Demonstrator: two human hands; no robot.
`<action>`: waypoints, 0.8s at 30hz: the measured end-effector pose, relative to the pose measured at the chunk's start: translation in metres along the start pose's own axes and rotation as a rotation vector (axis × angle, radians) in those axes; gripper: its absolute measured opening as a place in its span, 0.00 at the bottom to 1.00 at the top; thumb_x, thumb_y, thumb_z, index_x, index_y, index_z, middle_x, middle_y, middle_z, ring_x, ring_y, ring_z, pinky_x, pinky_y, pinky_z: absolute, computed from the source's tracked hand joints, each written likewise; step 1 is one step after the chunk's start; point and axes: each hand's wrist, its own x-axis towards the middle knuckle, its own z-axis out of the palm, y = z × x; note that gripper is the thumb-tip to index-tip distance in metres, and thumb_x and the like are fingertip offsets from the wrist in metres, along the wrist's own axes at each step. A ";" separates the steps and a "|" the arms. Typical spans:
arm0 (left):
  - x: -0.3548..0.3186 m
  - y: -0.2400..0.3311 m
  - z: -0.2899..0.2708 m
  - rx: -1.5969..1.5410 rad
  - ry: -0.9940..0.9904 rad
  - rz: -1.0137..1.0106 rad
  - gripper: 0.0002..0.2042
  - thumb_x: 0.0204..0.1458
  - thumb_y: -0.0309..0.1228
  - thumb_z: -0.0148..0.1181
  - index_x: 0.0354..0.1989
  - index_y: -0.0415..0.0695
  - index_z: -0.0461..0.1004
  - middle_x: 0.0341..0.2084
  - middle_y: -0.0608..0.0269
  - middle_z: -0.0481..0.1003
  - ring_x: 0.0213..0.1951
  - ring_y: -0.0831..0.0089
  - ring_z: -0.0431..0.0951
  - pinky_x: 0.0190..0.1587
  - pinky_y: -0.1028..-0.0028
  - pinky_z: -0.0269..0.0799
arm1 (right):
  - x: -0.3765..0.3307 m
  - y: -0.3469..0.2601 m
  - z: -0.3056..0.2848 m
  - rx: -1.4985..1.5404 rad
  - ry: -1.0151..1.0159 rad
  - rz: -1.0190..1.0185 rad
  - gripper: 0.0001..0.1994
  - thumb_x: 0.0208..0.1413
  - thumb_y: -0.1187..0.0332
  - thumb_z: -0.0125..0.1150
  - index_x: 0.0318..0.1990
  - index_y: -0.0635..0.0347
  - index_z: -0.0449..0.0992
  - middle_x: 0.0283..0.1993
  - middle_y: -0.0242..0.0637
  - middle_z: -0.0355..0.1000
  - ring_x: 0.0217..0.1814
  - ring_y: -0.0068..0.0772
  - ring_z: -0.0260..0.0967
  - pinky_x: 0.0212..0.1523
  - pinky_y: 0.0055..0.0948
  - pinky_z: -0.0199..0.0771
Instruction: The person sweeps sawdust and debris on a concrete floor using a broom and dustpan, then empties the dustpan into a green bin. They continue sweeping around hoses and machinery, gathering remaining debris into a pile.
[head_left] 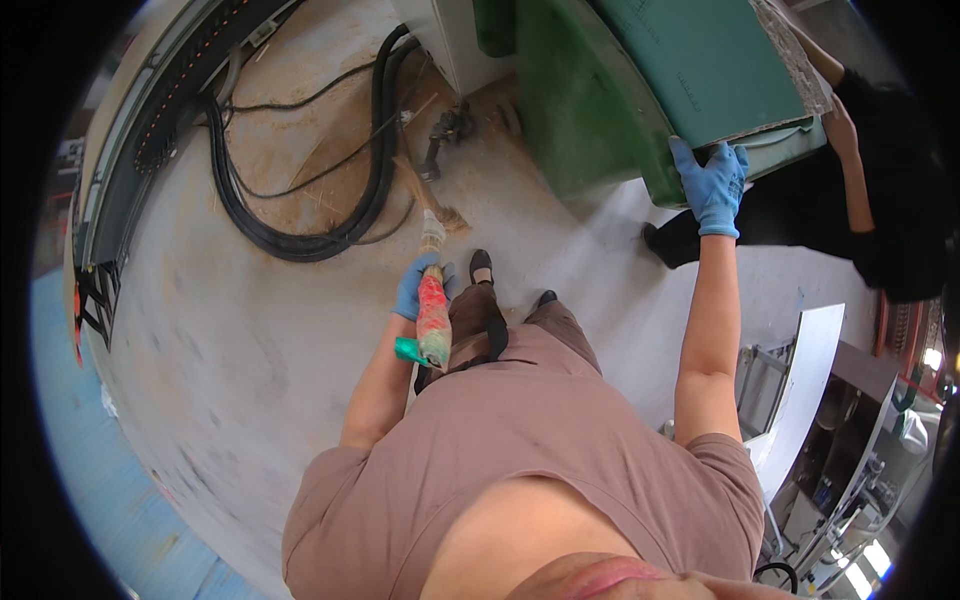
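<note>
My left hand (416, 287), in a blue glove, is closed round the handle of a broom (433, 315). This handle is wrapped in red, white and green, and its far end points down to the dusty floor. At the upper right, my right hand (714, 190), also gloved in blue, grips the rim corner of a large green bin (590, 110). The bin is tilted. A flat green board (715, 65) with a rough, crumbly edge lies at its top, right by my right fingers.
Another person (800, 200) in dark clothes stands at the right, arms reaching to the board and bin. Thick black hoses (290, 245) curve over the floor, with sawdust around them. A long machine (150, 130) stands at the left. A white panel (800, 390) and shelving (850, 430) are at the lower right.
</note>
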 end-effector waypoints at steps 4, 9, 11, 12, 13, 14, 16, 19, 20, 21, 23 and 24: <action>-0.003 0.019 0.015 -0.109 -0.038 -0.028 0.12 0.51 0.34 0.70 0.40 0.49 0.74 0.32 0.60 0.81 0.33 0.64 0.84 0.38 0.62 0.86 | -0.003 -0.001 0.002 0.008 0.011 0.063 0.26 0.53 0.43 0.69 0.43 0.60 0.83 0.40 0.43 0.79 0.52 0.47 0.66 0.58 0.43 0.66; -0.013 0.016 0.019 -0.093 -0.059 -0.052 0.12 0.52 0.34 0.71 0.40 0.51 0.73 0.32 0.62 0.81 0.35 0.65 0.84 0.40 0.62 0.86 | -0.010 0.001 -0.003 -0.001 -0.008 0.037 0.26 0.54 0.44 0.68 0.43 0.61 0.83 0.40 0.44 0.80 0.50 0.48 0.67 0.58 0.43 0.66; -0.022 0.012 0.020 -0.084 -0.058 -0.034 0.13 0.51 0.34 0.72 0.41 0.51 0.73 0.33 0.62 0.81 0.36 0.66 0.84 0.40 0.63 0.86 | -0.012 0.003 -0.005 -0.003 -0.015 0.014 0.26 0.55 0.44 0.68 0.43 0.61 0.83 0.40 0.45 0.80 0.50 0.49 0.68 0.58 0.44 0.66; -0.026 0.009 0.021 -0.069 -0.064 -0.010 0.13 0.51 0.34 0.72 0.41 0.51 0.73 0.33 0.63 0.81 0.36 0.66 0.84 0.40 0.63 0.86 | -0.013 0.004 -0.005 -0.004 -0.012 -0.004 0.25 0.55 0.44 0.68 0.43 0.61 0.83 0.41 0.45 0.80 0.50 0.50 0.68 0.58 0.45 0.66; -0.030 0.006 0.021 -0.053 -0.061 0.006 0.14 0.51 0.34 0.72 0.41 0.51 0.73 0.34 0.63 0.81 0.37 0.66 0.84 0.40 0.63 0.86 | -0.015 0.005 -0.006 -0.010 -0.012 -0.019 0.25 0.55 0.44 0.68 0.43 0.60 0.83 0.41 0.45 0.80 0.50 0.51 0.68 0.58 0.45 0.66; -0.033 0.002 0.020 -0.070 -0.057 0.015 0.14 0.51 0.35 0.72 0.42 0.51 0.73 0.34 0.62 0.81 0.37 0.66 0.84 0.40 0.63 0.86 | -0.018 0.007 -0.006 -0.005 -0.011 -0.025 0.25 0.56 0.44 0.68 0.44 0.60 0.83 0.41 0.45 0.81 0.50 0.51 0.68 0.58 0.45 0.66; -0.035 -0.006 0.017 -0.106 -0.039 0.020 0.14 0.52 0.35 0.72 0.43 0.51 0.73 0.35 0.62 0.81 0.37 0.67 0.84 0.40 0.63 0.86 | -0.022 0.012 -0.005 0.000 -0.005 -0.048 0.26 0.56 0.43 0.68 0.44 0.59 0.83 0.41 0.45 0.81 0.50 0.52 0.69 0.58 0.46 0.66; -0.027 -0.024 -0.001 -0.135 -0.049 0.069 0.11 0.54 0.33 0.68 0.44 0.48 0.76 0.37 0.61 0.82 0.36 0.66 0.83 0.43 0.65 0.82 | -0.036 0.024 -0.007 -0.013 -0.023 -0.055 0.25 0.55 0.44 0.70 0.44 0.59 0.83 0.41 0.45 0.81 0.51 0.52 0.70 0.57 0.46 0.67; -0.022 -0.031 -0.011 -0.158 -0.049 0.047 0.13 0.55 0.33 0.69 0.46 0.49 0.75 0.37 0.61 0.82 0.37 0.66 0.83 0.44 0.64 0.83 | -0.043 0.028 -0.008 -0.011 0.021 -0.093 0.25 0.55 0.42 0.69 0.43 0.58 0.83 0.39 0.45 0.81 0.48 0.51 0.72 0.58 0.45 0.65; -0.017 -0.034 -0.020 -0.183 -0.073 0.016 0.14 0.55 0.34 0.69 0.48 0.51 0.74 0.38 0.61 0.81 0.39 0.66 0.84 0.45 0.64 0.84 | -0.048 0.031 -0.007 -0.009 0.057 -0.127 0.26 0.55 0.41 0.68 0.42 0.57 0.84 0.37 0.45 0.80 0.45 0.50 0.73 0.58 0.45 0.64; -0.011 -0.056 -0.041 -0.168 -0.118 0.139 0.15 0.58 0.35 0.67 0.52 0.51 0.73 0.39 0.59 0.81 0.43 0.64 0.84 0.49 0.63 0.83 | -0.065 0.037 -0.011 -0.055 0.151 -0.176 0.25 0.54 0.42 0.68 0.40 0.56 0.84 0.36 0.46 0.80 0.42 0.51 0.75 0.58 0.45 0.65; -0.007 -0.061 -0.045 -0.152 -0.059 0.190 0.15 0.57 0.35 0.66 0.51 0.50 0.74 0.39 0.59 0.81 0.42 0.64 0.84 0.48 0.63 0.83 | -0.069 0.040 -0.014 0.006 0.128 -0.187 0.22 0.51 0.44 0.71 0.41 0.55 0.83 0.37 0.45 0.80 0.41 0.53 0.75 0.53 0.46 0.68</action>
